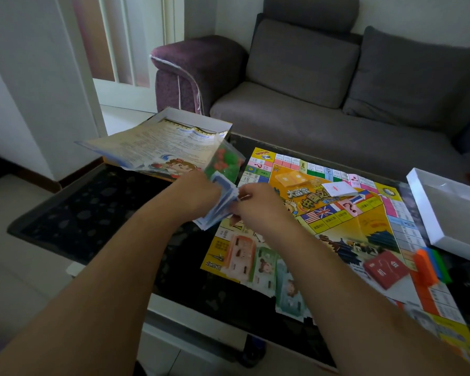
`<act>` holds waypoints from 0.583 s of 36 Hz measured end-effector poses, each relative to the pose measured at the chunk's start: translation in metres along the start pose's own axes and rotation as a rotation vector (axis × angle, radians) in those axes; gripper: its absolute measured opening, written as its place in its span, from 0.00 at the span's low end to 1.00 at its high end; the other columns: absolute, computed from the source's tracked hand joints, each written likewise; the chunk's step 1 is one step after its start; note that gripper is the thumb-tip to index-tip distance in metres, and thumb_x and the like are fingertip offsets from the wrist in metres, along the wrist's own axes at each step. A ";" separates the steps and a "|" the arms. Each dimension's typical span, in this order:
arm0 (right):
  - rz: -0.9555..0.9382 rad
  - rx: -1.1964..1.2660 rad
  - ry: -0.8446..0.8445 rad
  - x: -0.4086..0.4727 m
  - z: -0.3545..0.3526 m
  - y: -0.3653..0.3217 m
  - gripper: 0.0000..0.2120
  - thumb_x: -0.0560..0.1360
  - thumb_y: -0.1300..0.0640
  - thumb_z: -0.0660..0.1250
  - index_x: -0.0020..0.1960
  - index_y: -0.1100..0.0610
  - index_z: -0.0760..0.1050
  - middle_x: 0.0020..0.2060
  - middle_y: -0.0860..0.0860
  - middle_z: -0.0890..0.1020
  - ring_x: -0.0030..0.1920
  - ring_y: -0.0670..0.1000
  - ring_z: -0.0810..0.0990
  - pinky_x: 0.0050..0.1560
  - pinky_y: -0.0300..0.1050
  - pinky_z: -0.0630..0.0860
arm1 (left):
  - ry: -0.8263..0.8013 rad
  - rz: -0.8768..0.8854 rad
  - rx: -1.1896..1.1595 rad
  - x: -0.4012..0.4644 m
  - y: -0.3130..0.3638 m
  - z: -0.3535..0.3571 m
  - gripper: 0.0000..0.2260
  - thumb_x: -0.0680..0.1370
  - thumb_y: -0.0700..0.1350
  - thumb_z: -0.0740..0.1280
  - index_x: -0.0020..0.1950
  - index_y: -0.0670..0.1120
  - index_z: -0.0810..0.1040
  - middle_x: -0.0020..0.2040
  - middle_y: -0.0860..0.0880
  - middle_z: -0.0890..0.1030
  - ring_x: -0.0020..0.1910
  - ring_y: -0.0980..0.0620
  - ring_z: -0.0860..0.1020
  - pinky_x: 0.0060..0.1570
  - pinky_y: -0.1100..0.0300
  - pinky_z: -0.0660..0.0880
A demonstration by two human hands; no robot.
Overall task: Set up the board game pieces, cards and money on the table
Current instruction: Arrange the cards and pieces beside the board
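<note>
The left hand [198, 195] grips a stack of blue banknotes [220, 206] above the table [92, 213], beside the game board [337, 226]. The right hand [258, 206] pinches the stack's edge.

Dark glossy worktop [92, 213] with a faint spotted pattern, low, just in front of a grey sofa. Spread flat across the middle and right: a colourful paper game board [345, 221], yellow-bordered, its near corner hanging past the front edge. At the far left corner: an open white box [201, 123] with a printed sheet [158, 147] sticking out of it. At the right edge: a white lid [456, 213], turned upside down, partly overlapping the board. Along the near side, overlapping the board's edge: pale paper notes [266, 270] in orange, green and blue-green, laid side by side.
</note>
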State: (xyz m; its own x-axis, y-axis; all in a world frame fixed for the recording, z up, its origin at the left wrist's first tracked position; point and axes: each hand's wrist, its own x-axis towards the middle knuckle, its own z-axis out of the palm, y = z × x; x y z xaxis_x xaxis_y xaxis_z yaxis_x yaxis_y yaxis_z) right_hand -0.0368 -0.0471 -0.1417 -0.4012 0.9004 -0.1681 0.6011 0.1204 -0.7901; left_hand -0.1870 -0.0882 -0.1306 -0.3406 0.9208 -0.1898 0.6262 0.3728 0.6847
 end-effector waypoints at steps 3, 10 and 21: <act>-0.012 0.060 -0.010 -0.004 -0.015 -0.004 0.11 0.79 0.67 0.67 0.46 0.55 0.85 0.35 0.56 0.86 0.26 0.45 0.80 0.33 0.43 0.75 | -0.057 0.029 -0.002 -0.007 0.004 0.003 0.11 0.82 0.38 0.61 0.40 0.40 0.69 0.36 0.43 0.70 0.33 0.49 0.68 0.31 0.59 0.64; 0.015 0.301 -0.035 -0.009 -0.024 -0.001 0.16 0.82 0.71 0.59 0.46 0.58 0.81 0.39 0.66 0.85 0.37 0.60 0.83 0.46 0.57 0.84 | -0.075 0.101 0.009 -0.019 0.016 0.004 0.07 0.83 0.39 0.60 0.47 0.41 0.74 0.43 0.44 0.76 0.38 0.50 0.74 0.34 0.58 0.68; 0.011 0.554 -0.069 -0.023 -0.029 0.012 0.17 0.79 0.75 0.59 0.51 0.62 0.84 0.42 0.63 0.85 0.38 0.57 0.83 0.44 0.51 0.83 | -0.215 0.077 -0.061 -0.023 0.025 0.014 0.07 0.82 0.44 0.62 0.48 0.41 0.76 0.43 0.42 0.75 0.39 0.47 0.74 0.42 0.55 0.69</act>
State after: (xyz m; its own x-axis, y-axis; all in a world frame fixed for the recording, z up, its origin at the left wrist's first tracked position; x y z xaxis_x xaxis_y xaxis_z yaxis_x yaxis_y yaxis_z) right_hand -0.0006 -0.0543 -0.1301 -0.4526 0.8688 -0.2011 0.1598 -0.1428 -0.9768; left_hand -0.1535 -0.0982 -0.1189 -0.1324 0.9519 -0.2763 0.5987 0.2990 0.7431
